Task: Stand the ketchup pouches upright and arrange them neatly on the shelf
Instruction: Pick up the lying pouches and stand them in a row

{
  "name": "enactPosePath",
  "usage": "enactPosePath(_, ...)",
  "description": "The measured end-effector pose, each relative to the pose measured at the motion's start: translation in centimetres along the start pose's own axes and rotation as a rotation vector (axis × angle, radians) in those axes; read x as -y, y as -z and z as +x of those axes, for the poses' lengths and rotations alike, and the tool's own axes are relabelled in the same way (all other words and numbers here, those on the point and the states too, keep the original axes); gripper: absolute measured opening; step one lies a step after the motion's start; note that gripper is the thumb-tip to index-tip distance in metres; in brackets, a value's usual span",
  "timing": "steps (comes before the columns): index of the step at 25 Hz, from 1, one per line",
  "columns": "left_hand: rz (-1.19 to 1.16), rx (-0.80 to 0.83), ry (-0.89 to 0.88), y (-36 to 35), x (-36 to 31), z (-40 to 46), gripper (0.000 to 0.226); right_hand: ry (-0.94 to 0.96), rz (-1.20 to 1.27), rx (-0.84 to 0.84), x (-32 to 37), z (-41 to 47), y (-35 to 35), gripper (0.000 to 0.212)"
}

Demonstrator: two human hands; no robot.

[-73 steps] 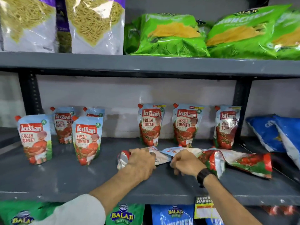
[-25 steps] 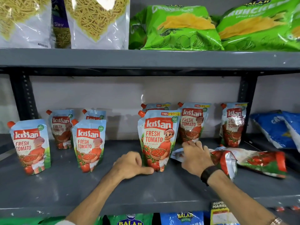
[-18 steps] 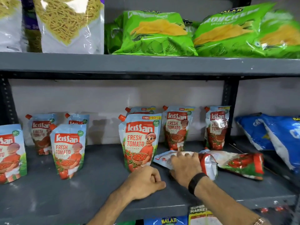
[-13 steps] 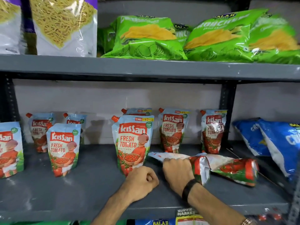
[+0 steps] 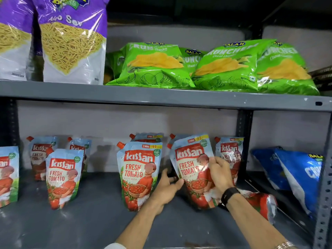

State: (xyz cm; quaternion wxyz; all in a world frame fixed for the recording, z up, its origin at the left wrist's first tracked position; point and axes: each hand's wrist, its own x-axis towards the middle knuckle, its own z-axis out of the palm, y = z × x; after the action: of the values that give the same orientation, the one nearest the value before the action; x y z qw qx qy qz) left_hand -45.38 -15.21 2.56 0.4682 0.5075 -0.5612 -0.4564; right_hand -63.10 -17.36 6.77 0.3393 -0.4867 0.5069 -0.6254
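Note:
Both hands hold one Kissan ketchup pouch (image 5: 190, 164) almost upright, tilted a little left, on the grey shelf (image 5: 89, 223). My right hand (image 5: 220, 174) grips its right side. My left hand (image 5: 168, 188) touches its lower left edge with fingers spread. Another pouch (image 5: 139, 172) stands upright just left of it. One pouch (image 5: 260, 203) lies flat behind my right wrist. Several more pouches stand upright: a front one at the left (image 5: 62, 177), two behind it, one at the far left edge (image 5: 8, 175), and one at the back right (image 5: 229, 151).
Blue snack bags (image 5: 296, 175) lean at the right end of the shelf beside a perforated upright post (image 5: 323, 203). The upper shelf (image 5: 161, 97) carries green chip bags (image 5: 154, 65) and purple sev bags (image 5: 71, 44). Bare shelf surface lies in front of the pouches.
My right hand has lifted the flat-lying pouch up to nearly upright, and my left hand has opened and moved onto its lower edge. The camera has tilted upward.

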Motion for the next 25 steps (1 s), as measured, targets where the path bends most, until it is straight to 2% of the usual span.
enactPosePath(2,-0.086,0.027,-0.031,-0.3,-0.3,0.2,0.051,-0.116,0.251,0.038,-0.6,-0.1,0.3,0.027)
enactPosePath(4,-0.106,0.017,-0.079,-0.7,-1.0,-0.2,0.034,-0.155,0.350,0.059,-1.4,-0.2,0.2,0.027)
enactPosePath(11,-0.027,-0.142,-0.251,-0.8,-0.9,-0.6,0.041,-0.116,0.460,0.131,-2.1,-0.5,-0.5,0.031)
enactPosePath(18,0.025,-0.149,-0.243,-1.2,0.8,-1.1,0.041,-0.079,0.394,0.187,-3.8,-1.2,0.2,0.028)
enactPosePath(25,0.063,-0.177,-0.223,-1.5,0.8,-0.2,0.041,-0.086,0.460,0.183,-3.9,-0.7,-0.2,0.027)
